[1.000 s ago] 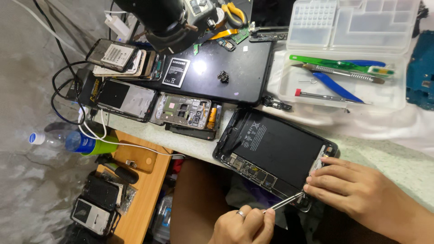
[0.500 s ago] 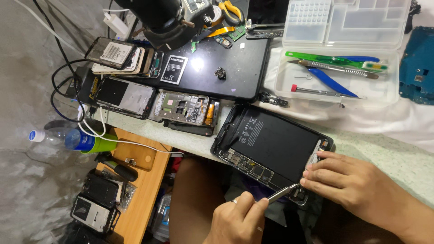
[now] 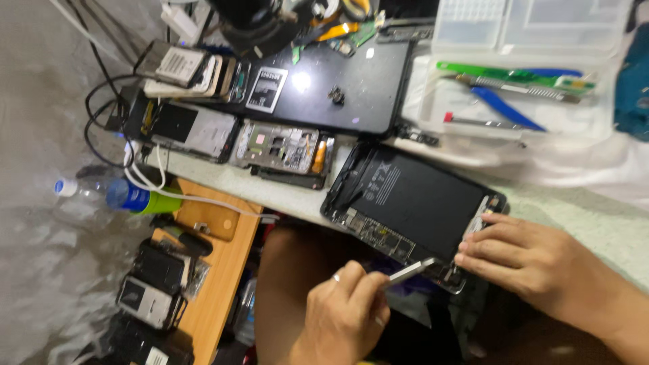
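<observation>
On the floor at the far left, a clear bottle with a blue cap [image 3: 101, 192] is seen lying on its side, just beside a low wooden stand [image 3: 216, 263] on which several dark phones [image 3: 152, 287] are stacked. Along the left edge of the desk [image 3: 602, 226], an opened phone with a pale back plate [image 3: 193, 130] is laid next to a stripped phone frame [image 3: 284, 149] whose inner parts are exposed. Behind these, toward the far edge of the desk, a large black panel [image 3: 338, 88] is spread flat. At the near edge of the desk, an opened tablet [image 3: 412, 203] is placed with its black battery facing up and one corner jutting over the edge. A slim metal tool [image 3: 409, 270] is gripped by the left hand [image 3: 345, 318], whose fingers are closed around it, and its tip is brought to the tablet's near edge. The right hand [image 3: 527, 260] is laid on the tablet's right near corner, fingers together and pressed flat, nothing being clasped. At the far right corner of the desk, a clear plastic tray [image 3: 514, 101] is set, in which green and blue tools are held.
</observation>
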